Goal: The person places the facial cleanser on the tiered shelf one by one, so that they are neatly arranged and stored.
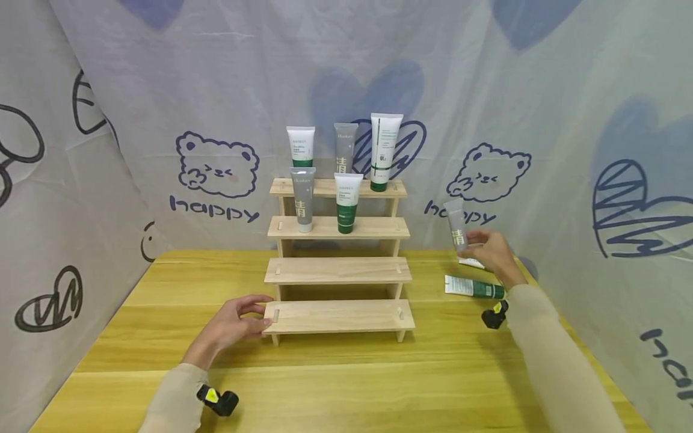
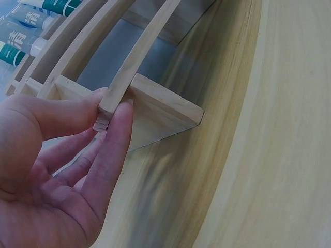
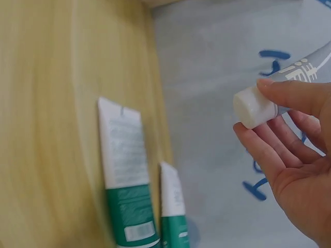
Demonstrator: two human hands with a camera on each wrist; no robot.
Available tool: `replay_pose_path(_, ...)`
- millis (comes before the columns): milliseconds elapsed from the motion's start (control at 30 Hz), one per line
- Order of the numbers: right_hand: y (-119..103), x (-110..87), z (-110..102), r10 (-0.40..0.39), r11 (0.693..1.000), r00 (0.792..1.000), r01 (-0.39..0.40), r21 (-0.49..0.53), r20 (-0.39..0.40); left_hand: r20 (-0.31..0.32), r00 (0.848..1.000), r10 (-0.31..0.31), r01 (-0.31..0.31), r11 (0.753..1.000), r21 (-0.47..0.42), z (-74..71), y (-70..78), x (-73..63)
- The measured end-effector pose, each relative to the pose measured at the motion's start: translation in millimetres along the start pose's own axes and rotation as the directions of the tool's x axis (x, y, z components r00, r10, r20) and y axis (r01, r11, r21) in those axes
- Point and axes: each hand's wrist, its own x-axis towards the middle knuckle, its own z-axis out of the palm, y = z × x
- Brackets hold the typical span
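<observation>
My left hand (image 1: 231, 323) pinches the left end of the lowest board of a four-step wooden display rack (image 1: 341, 316); in the left wrist view thumb and fingers (image 2: 111, 150) press on either side of the board end. My right hand (image 1: 494, 255) holds a grey tube (image 1: 456, 221) up in the air right of the rack, gripping it near its white cap (image 3: 253, 107). The tube stands nearly upright, cap down, leaning slightly left. Below that hand, a white-and-green tube (image 1: 473, 287) lies on the table. A second white-and-green tube (image 3: 172, 199) lies behind it, partly hidden in the head view.
On the top step stand a small white-and-green tube (image 1: 301, 146), a grey tube (image 1: 345, 147) and a taller white tube (image 1: 385, 150). The second step bears a grey tube (image 1: 303, 198) and a white-and-green tube (image 1: 348, 201). Patterned cloth (image 1: 216, 72) hangs behind the wooden table (image 1: 335, 391).
</observation>
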Motion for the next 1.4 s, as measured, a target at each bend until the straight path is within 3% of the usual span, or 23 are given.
replay_pose_path(500, -50.4, -11.1, 7.9, -0.12, 0.992, 0.993, 0.12, 0.027, 0.005, -0.005, 1.0, 0.0, 0.0, 1.0, 0.005, 0.1, 0.9, -0.7)
replay_pose_path(767, -78.3, -14.8, 19.0, -0.14, 0.989, 0.99, 0.139, 0.056, 0.009, -0.009, 1.0, -0.01, 0.01, 1.0, 0.002, -0.5, 1.3, 0.4)
replay_pose_path(1400, -116.6, -23.6, 50.0, -0.232, 0.965, 0.972, 0.224, 0.139, 0.045, 0.003, 1.0, 0.012, -0.012, 1.0, -0.005, 0.4, 0.9, -1.0)
